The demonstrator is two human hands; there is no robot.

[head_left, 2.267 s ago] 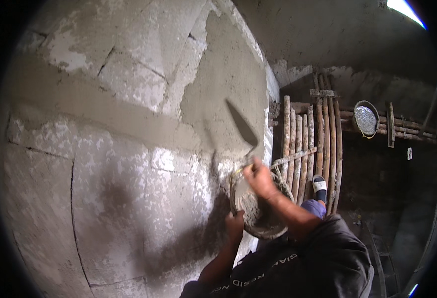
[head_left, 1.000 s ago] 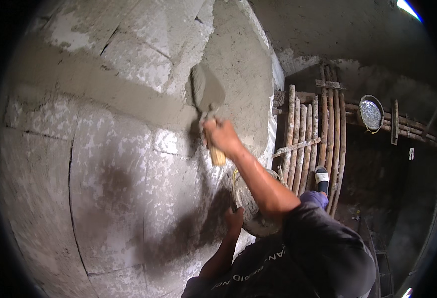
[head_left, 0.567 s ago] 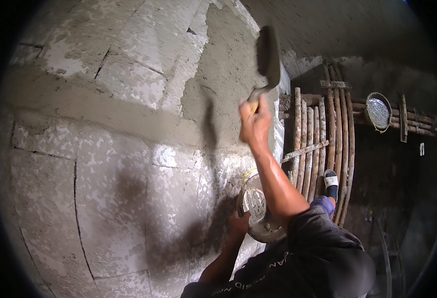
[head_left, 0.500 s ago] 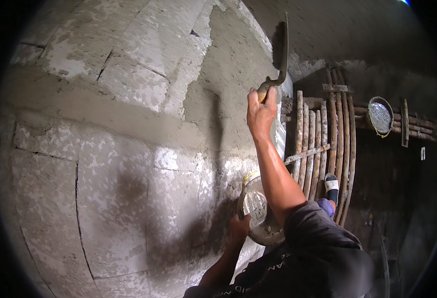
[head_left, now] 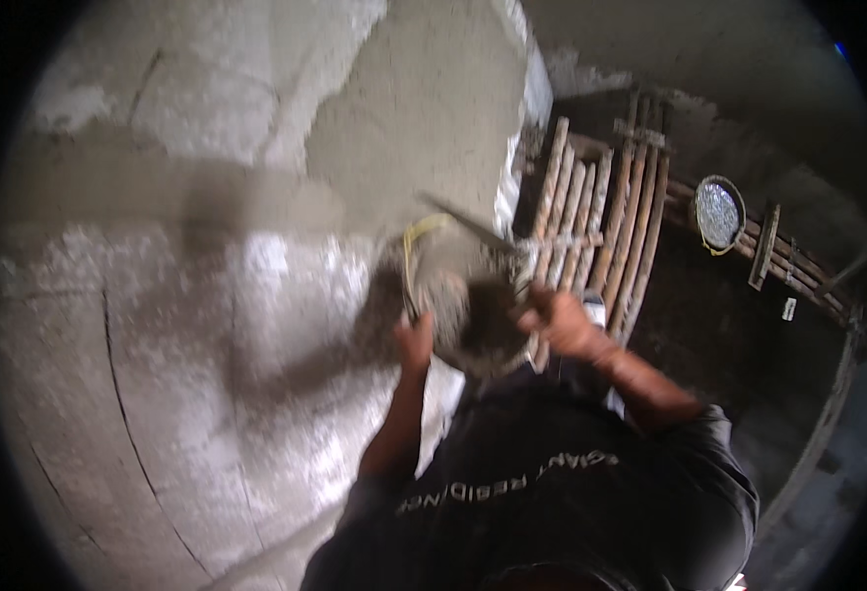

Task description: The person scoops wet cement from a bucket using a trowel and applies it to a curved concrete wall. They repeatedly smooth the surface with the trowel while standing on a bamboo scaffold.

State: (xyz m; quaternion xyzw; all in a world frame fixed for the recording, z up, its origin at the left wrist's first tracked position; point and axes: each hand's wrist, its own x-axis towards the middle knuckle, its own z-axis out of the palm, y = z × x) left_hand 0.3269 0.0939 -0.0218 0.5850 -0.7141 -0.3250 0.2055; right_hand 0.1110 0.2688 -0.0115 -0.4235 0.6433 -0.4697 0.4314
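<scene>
My left hand [head_left: 415, 342] is closed on the left rim of a round bucket [head_left: 493, 361] with a yellow handle. Wet grey mortar [head_left: 443, 297] lies inside it. In my right hand [head_left: 564, 323], at the bucket's right side, is a trowel [head_left: 473, 223]. Its blade slants up and left across the top of the bucket, smeared by motion. Behind the bucket rises a wall [head_left: 187, 345], partly coated with smooth fresh plaster [head_left: 419, 118].
To the right lies a platform of wooden poles [head_left: 640, 222]. A second bucket [head_left: 718, 213] with shiny grey contents stands farther right, beside a short board [head_left: 765, 246]. Part of a shoe [head_left: 594, 311] shows behind my right hand.
My right hand has come down from the upper wall to the bucket with the trowel. The bucket, held by my left hand, sits higher and farther left in view, and the view has shifted.
</scene>
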